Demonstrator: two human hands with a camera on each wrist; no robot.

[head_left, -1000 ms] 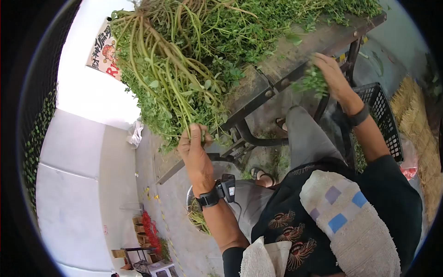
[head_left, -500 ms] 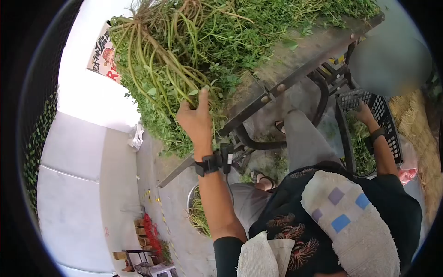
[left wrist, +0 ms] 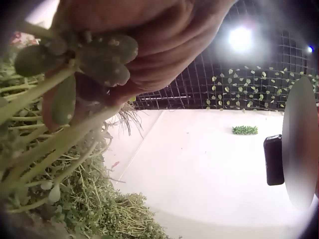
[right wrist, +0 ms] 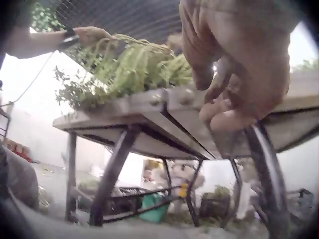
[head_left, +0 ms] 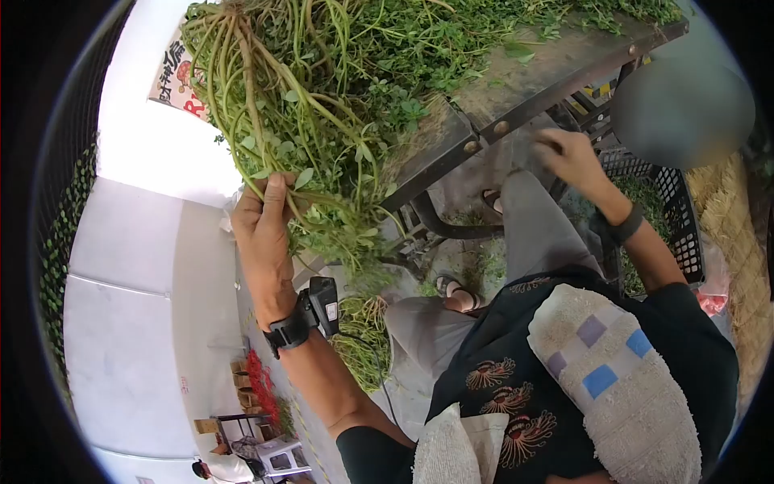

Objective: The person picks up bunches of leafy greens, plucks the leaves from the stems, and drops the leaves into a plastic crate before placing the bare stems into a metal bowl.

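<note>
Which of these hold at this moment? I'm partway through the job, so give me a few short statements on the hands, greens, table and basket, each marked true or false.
1. The left hand grips part of the greens. True.
2. The right hand is down inside the basket. False: it is outside the basket, toward the table.
3. Greens are heaped on the table. True.
4. The basket is empty. False: there are greens in it.
5. Black bands are worn on both wrists. True.
6. The right hand holds a thick bunch of greens. False: no greens show in its fingers.
</note>
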